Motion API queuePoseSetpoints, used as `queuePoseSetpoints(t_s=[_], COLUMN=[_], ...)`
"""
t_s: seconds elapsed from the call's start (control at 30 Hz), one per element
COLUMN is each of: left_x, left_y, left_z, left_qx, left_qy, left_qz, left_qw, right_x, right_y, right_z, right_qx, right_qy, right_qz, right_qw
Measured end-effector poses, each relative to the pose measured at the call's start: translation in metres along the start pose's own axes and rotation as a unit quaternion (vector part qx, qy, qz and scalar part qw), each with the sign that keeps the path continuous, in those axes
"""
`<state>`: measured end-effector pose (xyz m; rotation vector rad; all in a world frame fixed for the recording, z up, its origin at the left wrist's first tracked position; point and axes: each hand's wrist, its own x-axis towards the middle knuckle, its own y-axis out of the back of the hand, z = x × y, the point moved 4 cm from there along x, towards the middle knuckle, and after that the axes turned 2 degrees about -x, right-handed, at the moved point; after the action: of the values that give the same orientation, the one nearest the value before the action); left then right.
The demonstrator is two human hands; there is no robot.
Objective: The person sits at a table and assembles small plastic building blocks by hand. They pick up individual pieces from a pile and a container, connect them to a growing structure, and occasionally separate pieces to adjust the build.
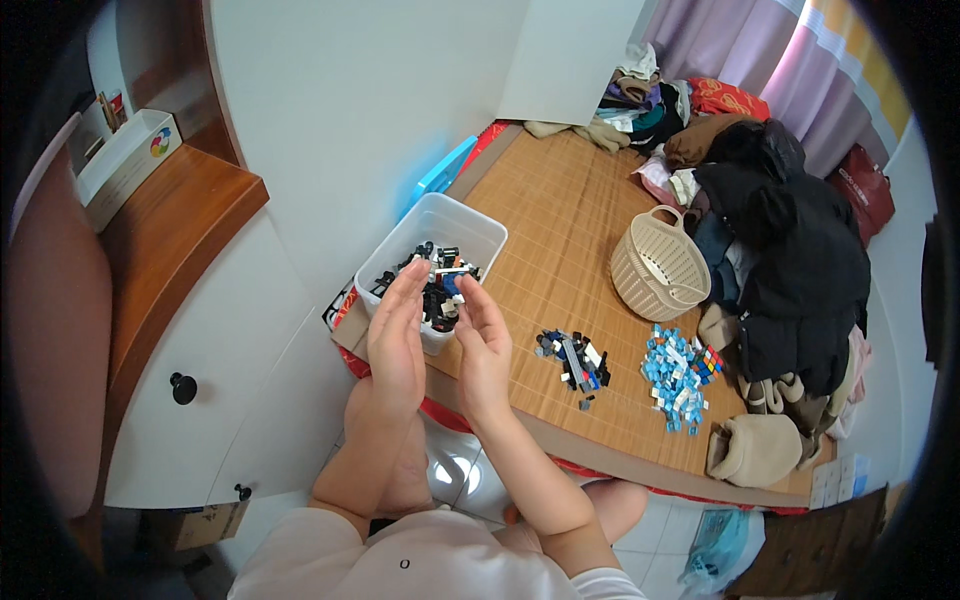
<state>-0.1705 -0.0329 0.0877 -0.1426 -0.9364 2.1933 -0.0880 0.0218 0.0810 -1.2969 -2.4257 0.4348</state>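
Observation:
My left hand and my right hand are raised over the near edge of a clear plastic bin, palms turned toward each other with a gap between them. Both are open, their fingers stretched out, and I see nothing held in either. Inside the bin lie building bricks, mostly black with some white, grey and blue ones. My hands hide part of them. To the right of my right hand, a small pile of dark, grey and white bricks rests on the bamboo mat.
Further right are a heap of light-blue and white pieces, a colourful puzzle cube and a beige basket. Clothes are piled along the right side. A blue lid leans behind the bin. White drawers stand at left.

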Motion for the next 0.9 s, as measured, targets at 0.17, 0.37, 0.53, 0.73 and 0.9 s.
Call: queuePoseSetpoints(t_s=[0.17,0.37,0.53,0.73,0.9], left_x=[-0.014,-0.036,-0.049,-0.079,-0.099], left_y=[-0.014,-0.031,-0.044,-0.051,-0.057], left_z=[-0.012,-0.054,-0.099,-0.156,-0.180], left_qx=[0.002,0.025,0.060,0.056,0.063], left_qy=[0.043,0.107,0.215,0.361,0.411], left_qz=[-0.016,-0.104,-0.156,-0.155,-0.161], left_qw=[0.999,0.988,0.962,0.918,0.895], right_x=[-0.010,-0.027,-0.050,-0.088,-0.107], right_y=[0.018,0.071,0.130,0.203,0.229], right_z=[-0.001,0.004,0.010,0.008,-0.002], right_qx=[-0.003,-0.023,-0.050,-0.123,-0.135], right_qy=[-0.010,-0.010,-0.019,0.035,-0.023], right_qz=[0.015,0.098,0.180,0.304,0.344], right_qw=[1.000,0.995,0.982,0.944,0.929])
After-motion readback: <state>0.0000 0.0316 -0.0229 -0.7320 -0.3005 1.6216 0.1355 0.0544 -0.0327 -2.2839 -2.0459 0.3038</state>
